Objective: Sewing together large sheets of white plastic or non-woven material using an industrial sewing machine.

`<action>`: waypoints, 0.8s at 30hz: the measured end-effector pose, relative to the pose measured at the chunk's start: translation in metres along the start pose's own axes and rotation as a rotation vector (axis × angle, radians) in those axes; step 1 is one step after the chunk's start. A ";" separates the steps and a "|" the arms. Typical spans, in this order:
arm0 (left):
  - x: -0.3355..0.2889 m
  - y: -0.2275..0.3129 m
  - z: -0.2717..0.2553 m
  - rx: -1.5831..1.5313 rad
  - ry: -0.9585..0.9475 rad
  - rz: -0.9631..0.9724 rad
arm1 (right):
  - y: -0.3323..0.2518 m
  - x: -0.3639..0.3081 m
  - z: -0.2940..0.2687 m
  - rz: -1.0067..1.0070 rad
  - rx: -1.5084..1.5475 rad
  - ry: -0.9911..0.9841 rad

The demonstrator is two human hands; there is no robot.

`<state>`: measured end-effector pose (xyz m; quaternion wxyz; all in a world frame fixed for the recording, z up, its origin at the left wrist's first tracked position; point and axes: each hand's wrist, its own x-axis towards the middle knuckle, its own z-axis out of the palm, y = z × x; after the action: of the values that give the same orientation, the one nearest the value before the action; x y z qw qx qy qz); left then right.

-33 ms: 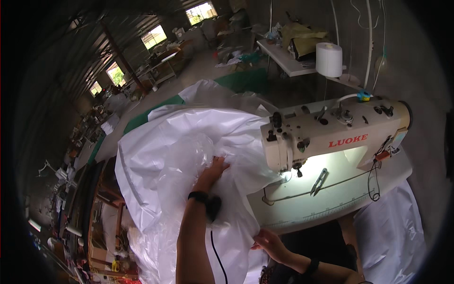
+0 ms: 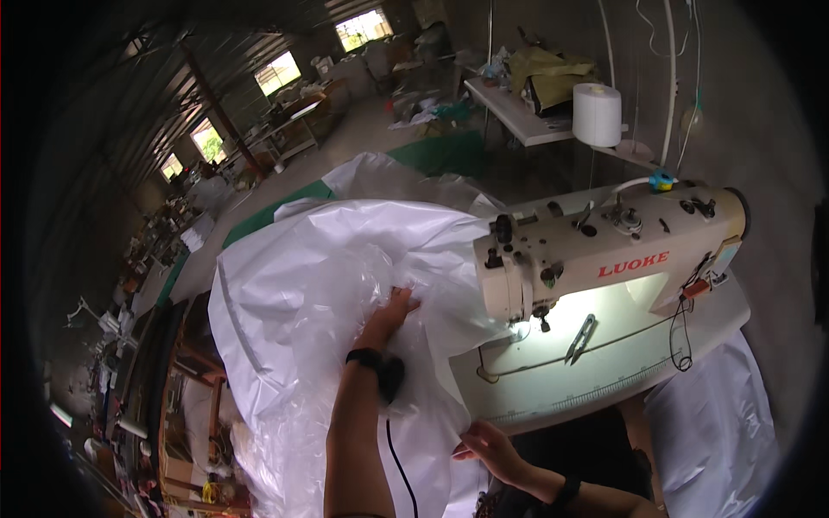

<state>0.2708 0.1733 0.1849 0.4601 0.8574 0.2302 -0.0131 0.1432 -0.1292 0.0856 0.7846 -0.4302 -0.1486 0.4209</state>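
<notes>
A large white plastic-like sheet lies bunched in front of me, with a clear, crinkled plastic film over part of it. My left hand is sunk into the folds, its fingers curled on the sheet and partly hidden. At the near right edge of the sheet, my right hand pinches the border between thumb and fingers. To the right stands a sewing machine with its lamp lit; the sheet reaches up to the left of its needle area. Thread snips lie on the machine bed.
A white thread cone stands behind the machine beside a side table with a yellowish cloth. More white sheet hangs at the right. A wooden frame stands at the left. Green floor strips lie beyond the sheet.
The whole view has shifted slightly. My right hand has drawn a little to the left with the sheet's edge; the left hand stays in the folds.
</notes>
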 end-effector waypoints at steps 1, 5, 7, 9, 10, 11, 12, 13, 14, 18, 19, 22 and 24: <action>0.015 0.005 0.004 0.023 -0.028 -0.018 | -0.004 0.007 0.001 0.002 0.006 0.009; 0.044 -0.009 0.017 -0.254 -0.106 0.047 | -0.009 0.008 -0.003 0.012 0.046 0.085; 0.032 -0.021 0.006 -0.301 -0.076 -0.030 | -0.008 -0.007 -0.009 -0.051 -0.114 0.122; 0.001 -0.024 -0.014 0.538 -0.053 0.377 | -0.009 -0.028 -0.015 -0.013 -0.144 0.139; -0.021 -0.021 -0.024 0.510 -0.034 0.434 | -0.009 -0.039 -0.017 0.046 -0.179 0.134; -0.051 -0.019 -0.034 0.559 -0.030 0.529 | -0.007 -0.050 -0.018 0.054 -0.107 0.101; -0.082 -0.017 -0.042 0.611 -0.007 0.582 | -0.005 -0.059 -0.018 0.121 -0.054 0.113; -0.120 -0.018 -0.040 0.601 -0.018 0.593 | 0.000 -0.067 -0.017 0.116 -0.015 0.075; -0.160 -0.020 -0.034 0.678 0.022 0.599 | 0.005 -0.073 -0.014 0.132 -0.013 0.040; -0.271 -0.038 -0.021 1.031 0.086 0.551 | 0.021 -0.097 -0.010 0.196 -0.140 -0.214; -0.289 -0.044 -0.024 0.988 0.171 0.435 | 0.020 -0.104 -0.013 0.265 -0.160 -0.293; -0.348 -0.055 -0.028 0.958 0.296 0.220 | 0.009 -0.118 -0.025 0.300 -0.240 -0.463; -0.385 -0.060 -0.008 1.062 0.553 0.235 | 0.002 -0.121 -0.027 0.398 -0.250 -0.381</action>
<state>-0.0994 0.0603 0.2330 -0.1085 0.9610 0.2069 0.1477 0.0852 -0.2389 0.0835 0.5856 -0.4574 -0.2565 0.6181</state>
